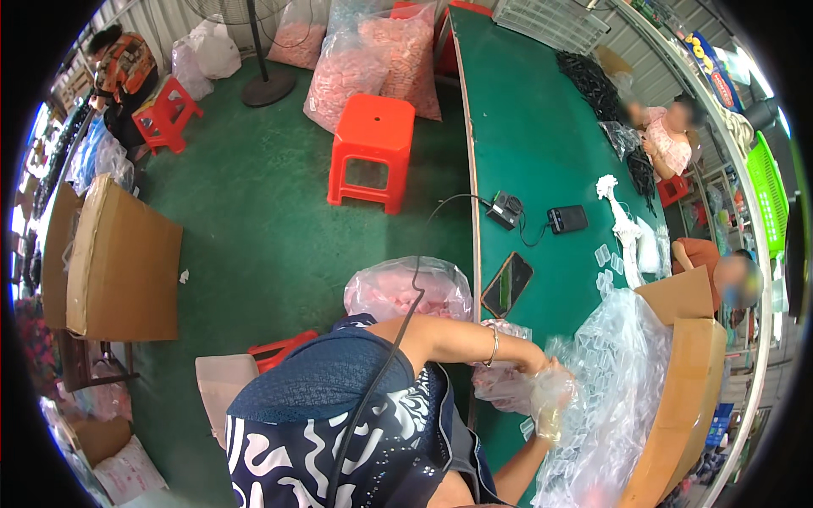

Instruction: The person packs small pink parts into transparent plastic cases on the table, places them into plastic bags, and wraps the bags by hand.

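Note:
My left arm, with a bangle at the wrist, reaches over the green table, and my left hand [550, 374] is closed on a small clear plastic bag [560, 347]. Close below it, my right hand [549, 425] is also closed at the same bag; plastic partly covers the fingers of both. Beside my hands, a large clear plastic sheet or bag [631, 385] lies with many small clear plastic pieces [589, 364] in it. A bag of pink pieces [501, 391] sits at the table edge by my left forearm.
An open cardboard box [682, 415] stands beyond the plastic. On the green table [542, 110] lie a phone [507, 285], a black device [567, 219] and a cabled small device [505, 209]. A red stool [373, 144] and pink-filled bags [347, 80] stand on the floor. Other people sit nearby.

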Tool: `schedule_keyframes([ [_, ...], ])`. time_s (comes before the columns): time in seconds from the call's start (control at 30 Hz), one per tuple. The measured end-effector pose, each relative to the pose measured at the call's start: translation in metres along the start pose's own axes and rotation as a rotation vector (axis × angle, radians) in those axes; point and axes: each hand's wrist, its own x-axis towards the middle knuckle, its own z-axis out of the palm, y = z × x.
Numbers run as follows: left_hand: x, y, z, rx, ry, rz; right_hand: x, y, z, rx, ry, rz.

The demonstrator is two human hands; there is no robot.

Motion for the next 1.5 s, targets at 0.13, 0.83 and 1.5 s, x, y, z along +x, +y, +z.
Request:
schedule_keyframes([
  [0.13, -0.013, 0.011, -0.021, -0.113, -0.114, -0.05, 0.014, -0.034, -0.024, -0.772, -0.525, 0.106],
  [0.83, -0.076, 0.059, -0.017, -0.265, 0.434, 0.116, 0.048, -0.098, -0.017, -0.323, -0.513, 0.748],
  [1.5, -0.067, 0.057, 0.0, -0.04, 0.669, -0.118, -0.028, -0.064, -0.022, 0.957, -0.246, 1.077],
])
